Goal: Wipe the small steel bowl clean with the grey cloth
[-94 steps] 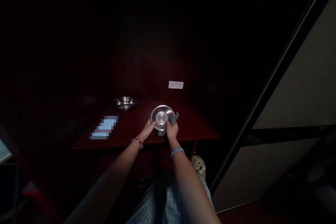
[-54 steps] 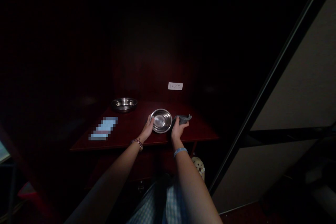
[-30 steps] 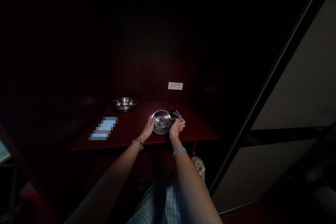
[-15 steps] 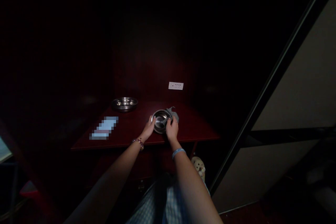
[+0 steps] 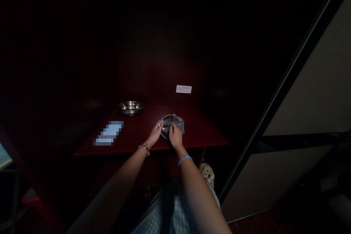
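Note:
Above the front part of a dark red desktop point(image 5: 148, 131), a small steel bowl point(image 5: 163, 135) is held by its left rim in my left hand point(image 5: 155, 134), thumb on the inner side. My right hand point(image 5: 176, 136) presses a grey cloth point(image 5: 178, 123) into the bowl, fingers closed on it. The cloth covers most of the bowl's inside and hangs over its right rim. Whether the bowl's base touches the desktop cannot be made out.
Shiny steel bowls, seemingly nested point(image 5: 130, 108), stand at the back left. A blurred-out pale blue rectangle point(image 5: 109, 133) lies at the left front. A white wall socket point(image 5: 183, 89) is on the back panel. Below the desktop's right side shows a beige clog point(image 5: 207, 173).
My right hand has moved left with the cloth, from the bowl's right rim into the bowl. The cloth now hides most of the shiny inside. My left hand keeps its hold.

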{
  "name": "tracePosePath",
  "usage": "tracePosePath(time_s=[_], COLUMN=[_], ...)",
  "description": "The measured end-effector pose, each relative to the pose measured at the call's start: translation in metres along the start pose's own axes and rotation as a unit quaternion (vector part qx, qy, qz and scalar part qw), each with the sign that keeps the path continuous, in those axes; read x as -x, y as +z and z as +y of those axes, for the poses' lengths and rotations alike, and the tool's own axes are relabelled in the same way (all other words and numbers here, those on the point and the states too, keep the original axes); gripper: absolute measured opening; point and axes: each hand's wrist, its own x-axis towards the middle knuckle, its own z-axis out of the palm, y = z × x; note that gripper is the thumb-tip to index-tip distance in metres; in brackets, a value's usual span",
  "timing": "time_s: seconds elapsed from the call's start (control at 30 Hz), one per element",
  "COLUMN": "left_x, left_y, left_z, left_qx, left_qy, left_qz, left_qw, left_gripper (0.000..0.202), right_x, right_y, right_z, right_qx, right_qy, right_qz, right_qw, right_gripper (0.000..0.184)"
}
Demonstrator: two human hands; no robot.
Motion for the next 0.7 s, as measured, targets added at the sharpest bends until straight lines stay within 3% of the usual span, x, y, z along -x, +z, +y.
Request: tracePosePath(time_s=[0.37,0.53,0.7], left_x=[-0.001,-0.002,-0.001], left_y=[0.0,-0.002,-0.001], left_z=[-0.001,-0.004,0.001], left_qx=[0.016,0.001,-0.004], left_qy=[-0.017,-0.019,-0.03], left_qz=[0.017,0.039,0.048], left_qw=[1.0,0.999,0.998], left_gripper=[0.05,0.052,0.053], right_x=[0.007,0.005,0.002], right_y=[-0.008,-0.011,-0.012], right_z=[-0.01,-0.011,-0.011], right_qx=[0.027,0.027,0.07], right_qy=[-0.069,-0.053,-0.011], right_qz=[-0.098,-0.12,-0.101], right_qw=[0.992,0.991,0.992], right_gripper=[0.042,0.037,0.033])
